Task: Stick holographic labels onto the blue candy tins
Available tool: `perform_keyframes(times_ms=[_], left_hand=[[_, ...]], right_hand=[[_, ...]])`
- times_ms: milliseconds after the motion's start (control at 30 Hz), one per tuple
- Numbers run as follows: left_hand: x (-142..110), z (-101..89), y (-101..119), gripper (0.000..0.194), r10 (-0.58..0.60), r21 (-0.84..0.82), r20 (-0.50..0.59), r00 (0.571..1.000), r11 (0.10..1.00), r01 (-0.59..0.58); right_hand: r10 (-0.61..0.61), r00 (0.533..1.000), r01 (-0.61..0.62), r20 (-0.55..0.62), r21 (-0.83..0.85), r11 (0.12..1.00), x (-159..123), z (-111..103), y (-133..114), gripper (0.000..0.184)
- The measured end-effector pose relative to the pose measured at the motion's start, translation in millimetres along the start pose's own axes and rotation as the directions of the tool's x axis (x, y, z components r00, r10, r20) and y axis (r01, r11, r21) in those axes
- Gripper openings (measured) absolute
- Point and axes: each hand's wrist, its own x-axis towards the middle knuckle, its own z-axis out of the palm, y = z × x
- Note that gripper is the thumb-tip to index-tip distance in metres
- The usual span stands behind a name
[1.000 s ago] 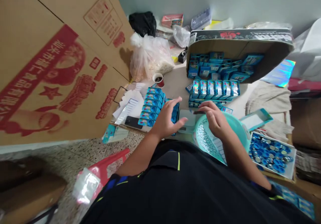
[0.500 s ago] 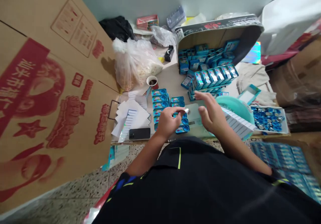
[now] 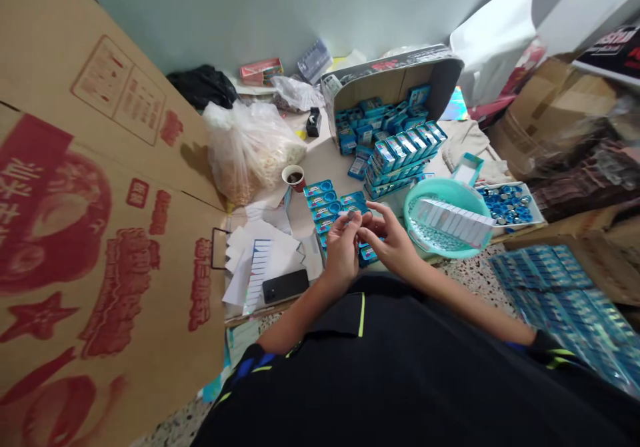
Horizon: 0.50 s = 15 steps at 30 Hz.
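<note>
My left hand (image 3: 343,250) is closed, thumb and fingers pinched on a small silvery piece (image 3: 353,213) mostly hidden by the fingertips. Close against it, my right hand (image 3: 395,241) has its fingers bent inward, the tips meeting the left fingers; what lies between them is too small to make out. Below and behind the hands, flat blue printed packs lie in two rows, a left row (image 3: 321,200) and a right row (image 3: 353,198) partly covered by my hands. Beside my right hand stands a turquoise basin (image 3: 473,250) with small clear pieces and a white ridged strip (image 3: 453,221) inside.
Stacked blue boxes (image 3: 407,150) stand before an open carton (image 3: 390,87) of more boxes. A tray (image 3: 537,215) holds blue and silver round pieces. A cup of dark drink (image 3: 294,177), a phone (image 3: 286,286) and a plastic bag (image 3: 250,147) sit left. A tall cardboard box (image 3: 150,233) walls that side.
My right hand, spread and apart before, has come left to meet my left hand. The silvery piece is now largely covered by fingers. The camera view has shifted, showing more of the basin.
</note>
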Motion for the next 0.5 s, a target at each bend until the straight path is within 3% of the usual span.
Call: perform_keyframes(times_ms=[200, 300, 400, 500], left_hand=[[-5, -7.0, 2, 0.042, -0.05, 0.002, 0.124, 0.991, 0.999, 0.05], [-5, -10.8, 1, 0.038, -0.091, 0.014, 0.199, 0.976, 0.996, 0.091], [-2, -15.2, 1, 0.035, -0.089, 0.038, 0.19, 0.978, 0.996, 0.083], [2, -21.4, 4, 0.036, 0.012, 0.096, 0.128, 0.992, 0.995, -0.025]], right_hand=[[-0.073, 0.993, 0.06, -0.091, -0.144, 0.988, -8, 5, 2, 0.044], [-0.086, 0.986, 0.07, -0.144, -0.116, 0.991, -9, 10, 1, 0.045], [-0.061, 0.989, 0.058, -0.138, -0.025, 0.998, -7, 15, -3, 0.042], [-0.055, 0.994, 0.057, -0.099, 0.017, 0.998, -7, 16, -9, 0.042]])
